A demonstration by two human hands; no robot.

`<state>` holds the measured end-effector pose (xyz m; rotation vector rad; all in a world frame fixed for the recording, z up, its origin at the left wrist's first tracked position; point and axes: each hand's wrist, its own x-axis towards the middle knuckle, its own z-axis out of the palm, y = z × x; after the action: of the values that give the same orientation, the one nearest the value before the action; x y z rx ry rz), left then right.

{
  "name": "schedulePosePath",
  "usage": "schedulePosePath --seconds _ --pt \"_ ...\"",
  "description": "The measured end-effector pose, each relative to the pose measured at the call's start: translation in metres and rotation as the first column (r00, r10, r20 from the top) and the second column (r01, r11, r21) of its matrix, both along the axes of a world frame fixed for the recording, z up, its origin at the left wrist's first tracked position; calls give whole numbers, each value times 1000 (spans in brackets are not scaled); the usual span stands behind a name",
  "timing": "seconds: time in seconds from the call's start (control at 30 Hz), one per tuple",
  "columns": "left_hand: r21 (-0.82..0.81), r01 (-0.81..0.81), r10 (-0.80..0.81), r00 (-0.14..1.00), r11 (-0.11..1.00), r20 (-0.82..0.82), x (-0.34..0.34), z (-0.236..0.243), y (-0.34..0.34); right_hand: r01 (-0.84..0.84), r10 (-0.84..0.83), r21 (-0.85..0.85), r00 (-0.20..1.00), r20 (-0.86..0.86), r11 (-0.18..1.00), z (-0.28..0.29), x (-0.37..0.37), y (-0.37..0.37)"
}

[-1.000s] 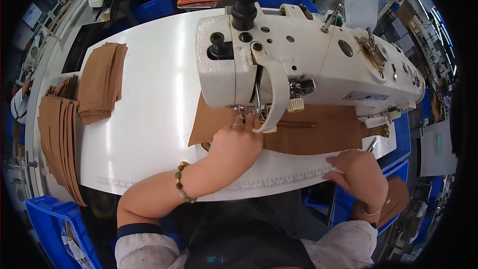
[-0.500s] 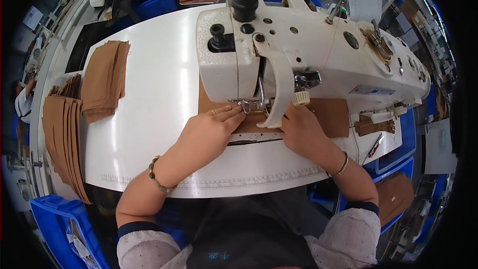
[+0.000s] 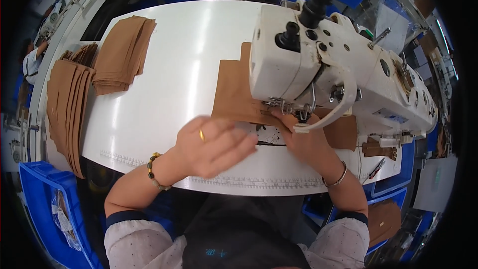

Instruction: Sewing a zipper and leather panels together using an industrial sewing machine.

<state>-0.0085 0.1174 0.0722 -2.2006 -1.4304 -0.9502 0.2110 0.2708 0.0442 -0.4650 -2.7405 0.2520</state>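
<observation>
A brown fabric piece [image 3: 233, 89] lies under the needle area of a white sewing machine [image 3: 284, 65], most of it showing to the left of the machine head. My right hand [image 3: 307, 138] is at its near edge beside the presser foot [image 3: 301, 115], fingers closed on the cloth; the machine's curved white guard partly covers them. Lifted off the fabric, my left hand [image 3: 214, 147] hovers over the white table [image 3: 164, 94], slightly blurred. Its fingers are loosely stretched and hold nothing. Another brown fabric piece [image 3: 341, 132] lies right of my right hand.
Stacks of brown fabric pieces [image 3: 122, 55] [image 3: 69, 109] lie at the left. Small brown strips [image 3: 378, 149] and a red-and-black cutter [image 3: 377, 168] lie at the right. Blue bins [image 3: 47, 184] stand around the table. A ruler scale [image 3: 249, 183] runs along the near edge.
My left hand has come off the fabric and moved toward me. My right hand has shifted slightly, and more of the fabric shows left of the machine. The whole view has turned a little.
</observation>
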Motion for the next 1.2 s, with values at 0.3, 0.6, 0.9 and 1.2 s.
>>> schedulePosePath --seconds 0.3,0.6,0.9,1.2 --pt "-486 -103 104 994 868 -24 -25 -44 2 29 -32 -45 997 -71 999 -7 5 -1" --pt "-335 -220 217 975 916 -47 -58 -73 142 53 -49 -171 998 28 984 12 1 -6" --pt "-462 113 -28 982 880 186 -59 -76 143 133 -109 -362 990 86 923 29 -11 -11" --pt "-528 29 39 992 849 117 -55 -63 144 190 -136 -334 975 177 923 44 -14 -23"
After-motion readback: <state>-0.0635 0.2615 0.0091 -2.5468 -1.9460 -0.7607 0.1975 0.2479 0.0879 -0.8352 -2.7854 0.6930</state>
